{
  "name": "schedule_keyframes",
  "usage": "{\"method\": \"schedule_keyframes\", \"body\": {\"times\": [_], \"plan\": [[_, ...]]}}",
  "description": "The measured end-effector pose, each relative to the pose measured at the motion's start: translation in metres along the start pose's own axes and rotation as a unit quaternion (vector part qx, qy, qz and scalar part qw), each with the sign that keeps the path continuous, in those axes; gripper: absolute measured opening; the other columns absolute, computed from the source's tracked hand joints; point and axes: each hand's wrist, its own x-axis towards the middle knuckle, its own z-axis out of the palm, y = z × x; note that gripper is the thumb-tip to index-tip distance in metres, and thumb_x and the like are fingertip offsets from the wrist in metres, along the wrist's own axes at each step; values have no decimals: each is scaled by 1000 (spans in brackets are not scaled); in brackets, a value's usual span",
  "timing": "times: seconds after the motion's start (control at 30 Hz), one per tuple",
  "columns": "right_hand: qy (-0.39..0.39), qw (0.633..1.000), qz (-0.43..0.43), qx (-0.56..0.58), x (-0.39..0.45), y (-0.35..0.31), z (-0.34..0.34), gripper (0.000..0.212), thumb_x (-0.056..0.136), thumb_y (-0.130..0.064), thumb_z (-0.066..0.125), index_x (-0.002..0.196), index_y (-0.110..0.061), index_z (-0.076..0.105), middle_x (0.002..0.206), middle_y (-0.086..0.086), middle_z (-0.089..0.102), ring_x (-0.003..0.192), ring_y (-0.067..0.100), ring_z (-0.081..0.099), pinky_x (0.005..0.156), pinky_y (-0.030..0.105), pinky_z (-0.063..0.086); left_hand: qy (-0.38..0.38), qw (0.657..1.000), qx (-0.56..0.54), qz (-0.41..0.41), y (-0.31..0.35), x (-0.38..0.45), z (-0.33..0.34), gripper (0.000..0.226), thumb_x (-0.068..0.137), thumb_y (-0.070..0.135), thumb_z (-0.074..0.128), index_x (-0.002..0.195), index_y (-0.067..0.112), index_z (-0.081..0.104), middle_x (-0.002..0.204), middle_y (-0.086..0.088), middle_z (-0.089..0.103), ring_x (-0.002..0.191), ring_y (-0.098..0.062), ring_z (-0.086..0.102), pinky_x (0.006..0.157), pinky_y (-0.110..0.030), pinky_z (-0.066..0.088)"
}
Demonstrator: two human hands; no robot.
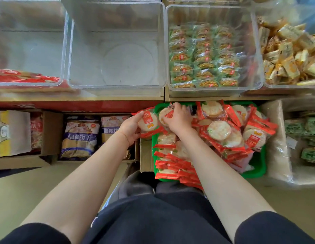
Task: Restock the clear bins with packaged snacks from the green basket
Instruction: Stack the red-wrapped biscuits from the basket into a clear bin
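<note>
A green basket on the floor is heaped with red-and-clear packs of round rice crackers. My left hand grips one such cracker pack at the basket's left edge. My right hand is closed on another pack at the basket's far left corner. Straight above, on the shelf, stands an empty clear bin.
A clear bin of green-wrapped cakes sits right of the empty one; a bin of yellow snacks is further right, and a bin with red packs on the left. Cardboard boxes with blue biscuit bags stand below the shelf.
</note>
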Motion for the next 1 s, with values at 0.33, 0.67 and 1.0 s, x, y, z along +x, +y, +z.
{"method": "schedule_keyframes", "body": {"times": [0.33, 0.67, 1.0], "plan": [[-21, 997, 5, 72, 4, 10, 3, 40, 88, -38, 68, 114, -8, 61, 114, 10, 63, 110, 29, 56, 92, 36, 46, 4, 1000, -6, -2, 7, 3, 4, 18, 97, 24, 58, 107, 10, 64, 91, -6, 70, 82, -20, 67, 69, -34, 56], [-86, 919, 59, 380, -25, 23, -43, 48, 87, -34, 72, 127, -15, 53, 123, 5, 62, 106, 23, 63, 73, 31, 57, -23, 1000, 5, 18, 21, -28, -8, 27, 92, 34, 65, 104, 10, 67, 88, -8, 74, 76, -21, 72, 77, -37, 58], [-116, 882, 62, 452, -77, -20, -43, 47, 75, -34, 85, 110, -19, 56, 114, 13, 64, 95, 29, 70, 75, 47, 61, -142, 988, 21, 60, 50, -64, -56, 41, 83, 28, 72, 115, 5, 62, 99, -13, 65, 68, -15, 66, 65, -26, 54]]}}
